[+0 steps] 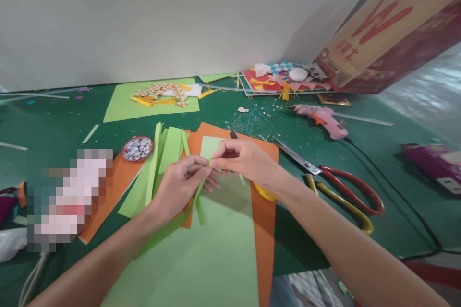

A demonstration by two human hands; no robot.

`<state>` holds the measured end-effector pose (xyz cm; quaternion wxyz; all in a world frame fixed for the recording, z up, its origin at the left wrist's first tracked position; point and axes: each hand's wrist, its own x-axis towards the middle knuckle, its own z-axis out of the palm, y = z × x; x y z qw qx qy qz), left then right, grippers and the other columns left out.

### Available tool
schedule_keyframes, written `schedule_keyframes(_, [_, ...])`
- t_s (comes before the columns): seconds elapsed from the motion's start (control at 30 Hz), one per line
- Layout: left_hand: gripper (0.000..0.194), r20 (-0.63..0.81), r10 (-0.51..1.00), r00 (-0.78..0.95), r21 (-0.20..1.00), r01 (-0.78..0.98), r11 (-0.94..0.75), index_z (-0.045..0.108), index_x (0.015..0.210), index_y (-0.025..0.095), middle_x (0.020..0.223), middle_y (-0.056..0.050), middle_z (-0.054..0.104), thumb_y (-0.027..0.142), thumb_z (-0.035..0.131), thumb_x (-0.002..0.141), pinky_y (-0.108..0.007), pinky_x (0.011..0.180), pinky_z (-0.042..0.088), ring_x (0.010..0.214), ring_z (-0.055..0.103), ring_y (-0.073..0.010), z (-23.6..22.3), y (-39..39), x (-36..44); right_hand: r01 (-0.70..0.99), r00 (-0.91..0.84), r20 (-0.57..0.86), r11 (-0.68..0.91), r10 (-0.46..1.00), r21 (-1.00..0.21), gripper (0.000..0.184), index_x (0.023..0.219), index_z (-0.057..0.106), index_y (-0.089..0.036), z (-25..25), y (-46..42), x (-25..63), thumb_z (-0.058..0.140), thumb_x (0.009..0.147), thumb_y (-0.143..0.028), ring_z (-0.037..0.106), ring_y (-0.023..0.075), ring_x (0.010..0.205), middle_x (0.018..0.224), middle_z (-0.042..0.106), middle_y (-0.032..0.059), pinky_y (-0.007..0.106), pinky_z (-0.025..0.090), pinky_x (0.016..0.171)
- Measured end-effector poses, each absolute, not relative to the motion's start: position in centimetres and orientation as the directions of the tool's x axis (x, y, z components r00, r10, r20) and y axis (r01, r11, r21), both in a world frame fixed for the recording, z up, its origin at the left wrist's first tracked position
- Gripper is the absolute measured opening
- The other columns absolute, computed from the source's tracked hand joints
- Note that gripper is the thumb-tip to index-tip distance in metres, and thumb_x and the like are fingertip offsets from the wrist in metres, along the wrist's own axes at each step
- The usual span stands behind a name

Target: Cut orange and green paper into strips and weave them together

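Both hands meet above a stack of light green paper (201, 259), which lies partly over orange paper (268, 230). My left hand (182, 184) is closed, its thumb and fingers pinching a narrow green paper strip (200, 208) whose tail hangs down below. My right hand (245, 158) pinches the strip's upper end between thumb and fingertips, touching the left fingertips. Exactly how the strip is bent there is mostly hidden by the fingers. Beside my left hand lie more green paper strips (154, 163). A yellow object (264, 193) shows partly under my right wrist.
Scissors (317, 170) lie open on the right, below a pink glue gun (324, 117) with a black cord. A round box of googly eyes (137, 148) sits at left. Checkered paper crafts (163, 92) lie at the back, and a paper bag (392, 33) stands back right.
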<state>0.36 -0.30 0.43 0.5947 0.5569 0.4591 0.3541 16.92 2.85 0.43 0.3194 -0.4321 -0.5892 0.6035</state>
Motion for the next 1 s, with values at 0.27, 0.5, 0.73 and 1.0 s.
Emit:
schedule_keyframes(0.27, [0.021,-0.158,0.910,0.383,0.987,0.057,0.148,0.062,0.083,0.014,0.089,-0.007,0.072,0.031,0.050,0.088,-0.026,0.063,0.054,0.070,0.068,-0.0151,0.49,-0.40,0.13,0.075,-0.414,-0.211,-0.198,0.885,-0.977,0.025,0.057,0.056,-0.016,0.77,2.86,16.86,0.077,0.058,-0.030,0.043,0.0064,0.047,0.048,0.053,-0.0051,0.022,0.025,0.044])
schedule_keyframes(0.5, [0.025,-0.113,0.913,0.391,0.994,0.033,0.109,0.062,0.081,0.014,0.088,-0.007,0.072,0.033,0.048,0.089,-0.024,0.059,0.053,0.067,0.068,-0.0146,0.27,-0.30,0.26,0.057,-0.437,-0.218,-0.215,0.872,-0.975,0.023,0.060,0.060,-0.016,0.64,3.08,17.16,0.077,0.057,-0.031,0.043,0.0067,0.047,0.050,0.054,-0.0042,0.023,0.025,0.044])
schedule_keyframes(0.73, [0.024,-0.112,0.938,0.329,0.993,0.068,0.095,0.059,0.075,0.015,0.078,-0.006,0.072,0.033,0.051,0.087,-0.024,0.057,0.052,0.061,0.067,-0.0138,0.26,-0.39,0.13,0.029,-0.477,-0.210,-0.223,0.854,-0.974,0.023,0.064,0.063,-0.017,0.54,3.14,17.12,0.076,0.059,-0.035,0.049,0.0083,0.053,0.057,0.057,-0.0022,0.023,0.031,0.046])
schedule_keyframes(1.0, [0.027,-0.107,0.908,0.404,0.992,0.100,0.072,0.061,0.077,0.015,0.081,-0.006,0.072,0.033,0.045,0.090,-0.026,0.062,0.051,0.064,0.066,-0.0139,0.44,-0.25,-0.05,-0.019,-0.509,-0.162,-0.199,0.845,-0.980,0.018,0.063,0.063,-0.018,0.23,3.10,17.33,0.075,0.063,-0.030,0.050,0.0075,0.054,0.063,0.061,-0.0019,0.022,0.032,0.047])
